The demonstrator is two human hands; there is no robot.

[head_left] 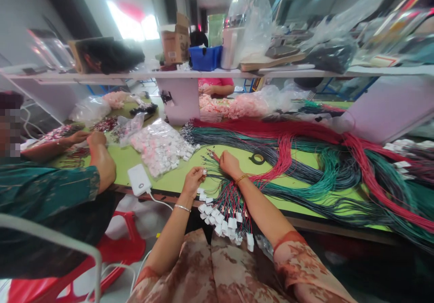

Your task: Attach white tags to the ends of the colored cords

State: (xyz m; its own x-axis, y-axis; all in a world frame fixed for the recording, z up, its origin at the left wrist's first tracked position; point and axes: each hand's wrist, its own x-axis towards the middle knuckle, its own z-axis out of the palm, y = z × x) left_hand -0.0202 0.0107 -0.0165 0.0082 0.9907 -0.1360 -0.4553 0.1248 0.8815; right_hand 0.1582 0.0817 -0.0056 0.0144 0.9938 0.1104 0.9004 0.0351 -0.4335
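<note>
My left hand [194, 181] is closed, its fingertips pinching a small white connector [204, 172] above the table's front edge. To its right, my right hand [229, 163] is closed around thin wires, whose tips [212, 154] stick out to its upper left. Just below both hands, a bunch of red, green and black wires [230, 199] hangs over the edge, with white connectors [217, 219] on the ends. A clear bag of white connectors [162, 147] lies left of my hands. Long red wires [257, 129] and dark wires [305, 172] stretch to the right.
A white power bank [139, 179] with a cable sits at the table's front edge. A roll of black tape [257, 158] lies right of my right hand. A co-worker's arm [101, 158] is at the left. Above runs a shelf [142, 74] holding a blue bin [205, 59].
</note>
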